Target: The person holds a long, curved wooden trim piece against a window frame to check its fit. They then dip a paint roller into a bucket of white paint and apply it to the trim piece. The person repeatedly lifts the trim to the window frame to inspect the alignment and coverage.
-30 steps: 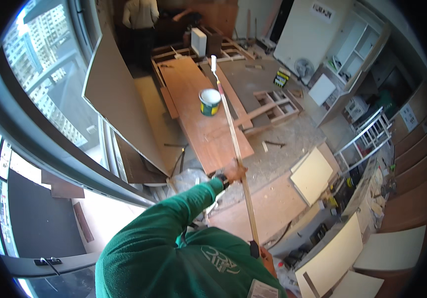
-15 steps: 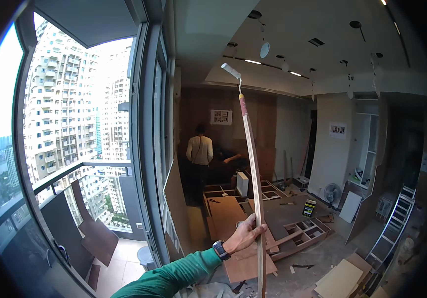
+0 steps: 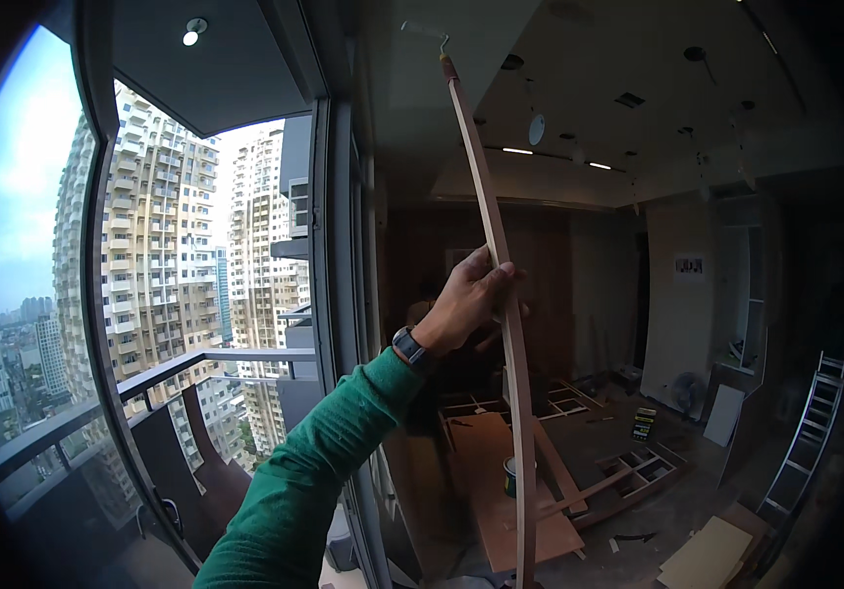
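Observation:
My left hand, in a green sleeve with a dark watch at the wrist, is closed around a long wooden pole. The pole rises steeply, and its lower end runs out of view at the bottom. Fixed to its upper end is a small paint roller with a pale cover and a bent wire frame. This roller is up at the pale ceiling surface; whether it touches, I cannot tell. My right hand does not show.
A sliding door frame and balcony railing are at left. On the floor lie a brown panel, a paint can, wooden frames and boards. A ladder leans at right. A person stands at the back, barely visible.
My left hand has moved up with the pole, and the roller has risen toward the ceiling and gone left. My view has tilted upward, and the room looks darker.

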Demonstrator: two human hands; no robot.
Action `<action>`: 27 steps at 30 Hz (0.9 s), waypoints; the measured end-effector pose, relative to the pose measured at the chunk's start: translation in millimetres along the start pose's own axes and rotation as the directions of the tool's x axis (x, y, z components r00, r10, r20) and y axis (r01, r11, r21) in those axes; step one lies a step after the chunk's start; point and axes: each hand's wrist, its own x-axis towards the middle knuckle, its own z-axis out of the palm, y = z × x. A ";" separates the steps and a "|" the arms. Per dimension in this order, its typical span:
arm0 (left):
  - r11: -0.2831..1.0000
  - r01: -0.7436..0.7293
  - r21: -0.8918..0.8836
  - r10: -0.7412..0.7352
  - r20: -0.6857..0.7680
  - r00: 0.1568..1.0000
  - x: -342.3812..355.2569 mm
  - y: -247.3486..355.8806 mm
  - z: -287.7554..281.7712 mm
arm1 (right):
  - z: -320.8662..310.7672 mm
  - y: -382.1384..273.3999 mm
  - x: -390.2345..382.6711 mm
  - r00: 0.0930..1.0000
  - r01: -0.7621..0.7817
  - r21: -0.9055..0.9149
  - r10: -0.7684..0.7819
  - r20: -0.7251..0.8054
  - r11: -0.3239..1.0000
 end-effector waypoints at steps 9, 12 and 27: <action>0.984 -0.067 0.164 0.078 -0.058 0.995 -17.0 29.8 -4.6 | 28.3 -47.9 35.5 0.999 0.052 0.126 -0.054 0.007 0.991; 0.985 -0.045 0.169 0.057 -0.069 0.996 -25.0 37.0 1.2 | 21.6 -29.2 45.4 0.998 0.054 0.034 -0.054 0.010 0.998; 0.995 0.072 0.065 -0.069 -0.054 0.996 -71.7 -12.4 -1.9 | 53.0 -102.7 109.3 0.972 0.236 0.007 -0.236 0.023 0.972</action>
